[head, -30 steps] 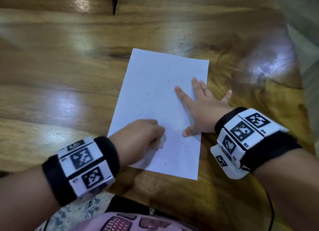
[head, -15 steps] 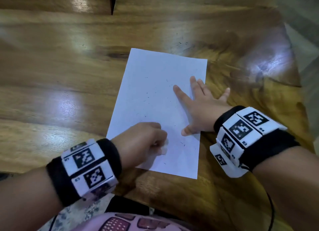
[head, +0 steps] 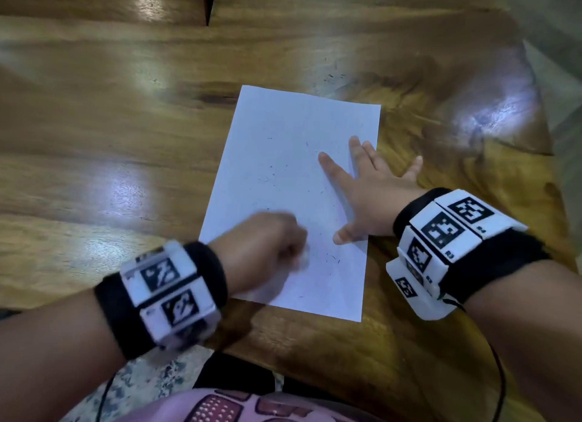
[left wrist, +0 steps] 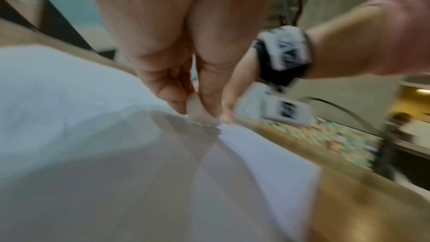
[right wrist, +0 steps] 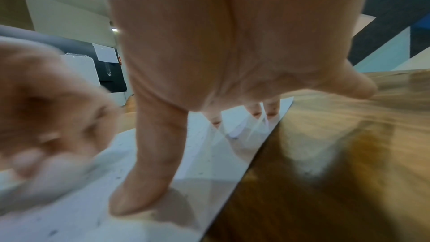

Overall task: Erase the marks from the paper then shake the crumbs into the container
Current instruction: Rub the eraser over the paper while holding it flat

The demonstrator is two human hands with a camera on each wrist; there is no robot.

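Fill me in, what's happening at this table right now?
A person is rubbing marks off a white sheet of paper on a wooden table. The left hand pinches a small pale eraser against the sheet's near part and is blurred with motion. The right hand lies flat with fingers spread on the paper's right edge, pinning it. Dark crumbs speckle the sheet. No container is in view.

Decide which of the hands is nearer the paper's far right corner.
Right. The right hand lies flat by the paper's right edge, fingertips just short of that corner; the left hand grips an eraser near the close edge.
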